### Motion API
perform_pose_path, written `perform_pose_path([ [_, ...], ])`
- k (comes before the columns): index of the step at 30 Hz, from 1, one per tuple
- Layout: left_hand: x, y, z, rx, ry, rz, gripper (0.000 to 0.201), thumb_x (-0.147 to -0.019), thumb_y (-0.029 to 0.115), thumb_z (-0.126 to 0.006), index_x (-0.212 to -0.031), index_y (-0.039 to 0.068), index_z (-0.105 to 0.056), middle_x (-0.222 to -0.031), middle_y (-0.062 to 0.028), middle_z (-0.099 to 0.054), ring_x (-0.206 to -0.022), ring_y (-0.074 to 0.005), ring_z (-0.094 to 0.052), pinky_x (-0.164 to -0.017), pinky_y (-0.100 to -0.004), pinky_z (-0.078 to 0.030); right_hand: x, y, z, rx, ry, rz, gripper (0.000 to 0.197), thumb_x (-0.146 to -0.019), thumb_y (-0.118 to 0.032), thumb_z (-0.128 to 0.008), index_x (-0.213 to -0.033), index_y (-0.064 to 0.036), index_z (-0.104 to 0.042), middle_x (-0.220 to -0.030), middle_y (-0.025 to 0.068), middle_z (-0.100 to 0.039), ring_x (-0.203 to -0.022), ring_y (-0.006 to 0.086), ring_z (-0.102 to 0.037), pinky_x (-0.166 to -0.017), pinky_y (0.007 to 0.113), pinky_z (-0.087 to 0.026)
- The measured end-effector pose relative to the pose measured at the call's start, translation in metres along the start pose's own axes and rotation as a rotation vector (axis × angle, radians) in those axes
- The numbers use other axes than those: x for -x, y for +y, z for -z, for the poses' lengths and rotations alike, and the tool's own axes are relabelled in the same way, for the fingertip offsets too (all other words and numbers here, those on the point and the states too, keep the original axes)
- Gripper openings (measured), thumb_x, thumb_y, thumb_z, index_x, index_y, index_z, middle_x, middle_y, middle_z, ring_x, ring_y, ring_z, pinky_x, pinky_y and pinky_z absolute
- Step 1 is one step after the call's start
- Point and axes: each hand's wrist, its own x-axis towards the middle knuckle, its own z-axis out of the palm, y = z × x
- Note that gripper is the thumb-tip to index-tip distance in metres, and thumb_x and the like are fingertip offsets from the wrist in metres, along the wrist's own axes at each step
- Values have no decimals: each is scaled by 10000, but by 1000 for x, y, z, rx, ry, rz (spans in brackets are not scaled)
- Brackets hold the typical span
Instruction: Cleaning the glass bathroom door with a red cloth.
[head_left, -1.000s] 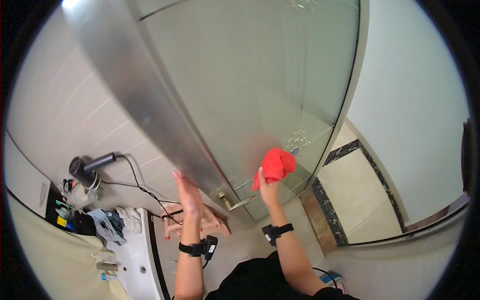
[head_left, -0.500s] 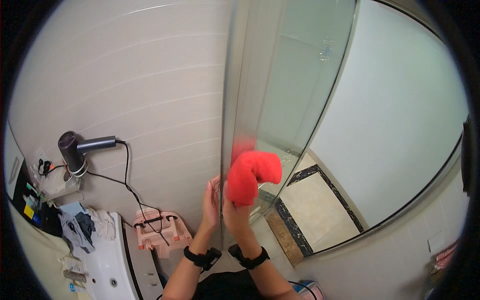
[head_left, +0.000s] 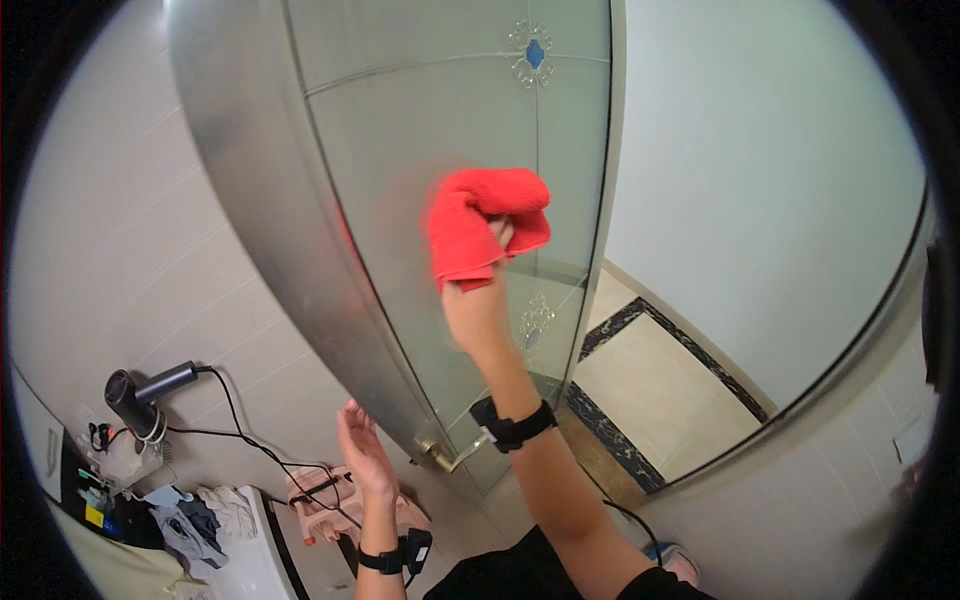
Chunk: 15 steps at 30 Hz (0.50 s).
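Observation:
A red cloth [head_left: 465, 225] is wrapped over my right hand [head_left: 475, 310], whose fingers are closed on it. The cloth lies against the frosted glass of the door [head_left: 375, 150], right of its broad metal frame [head_left: 290, 240]. Part of my fingers shows through a fold of the cloth. Lower and to the left, my left hand [head_left: 366, 455] is held up with its fingers stretched out and nothing in it. It is beside the frame's outer edge; whether it touches the edge I cannot tell. Between the two arms sits the door's handle [head_left: 440, 455].
On the left wall a hair dryer [head_left: 130, 395] hangs with a trailing cord. Below it, clothes [head_left: 190, 525] lie on a white washbasin [head_left: 245, 555]. A pink folded plastic item [head_left: 320, 510] stands by the wall. Right of the door, a doorway shows floor tiles [head_left: 670, 390] with a dark border.
My right hand has moved the cloth up from the door's edge onto the glass. More of the door's face shows. My left hand is lower and farther left, apart from the right.

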Motion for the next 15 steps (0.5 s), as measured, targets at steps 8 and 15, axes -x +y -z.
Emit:
perform_pose_path([
  [8,7,-9,-18,-87,219,-156,458,-970,382,-357,-1240,21,-444,-1266,-72,-475,-1181,-187,-414,-1013,-310,-279,-58,209,55,3,99,-276,492,-903,-346,-538,-1245,-6,-442,-1192,212,-515,-1062,333,-508,-882,423,-387],
  [15,1,-41,-59,-358,528,-296,633,-936,549,-319,-1318,47,-369,-1275,-88,-447,-1159,-213,-423,-978,-340,-313,-25,400,106,-122,30,-775,541,-906,-380,-521,-1266,15,-436,-1282,198,-483,-1197,334,-445,-986,372,-337],
])
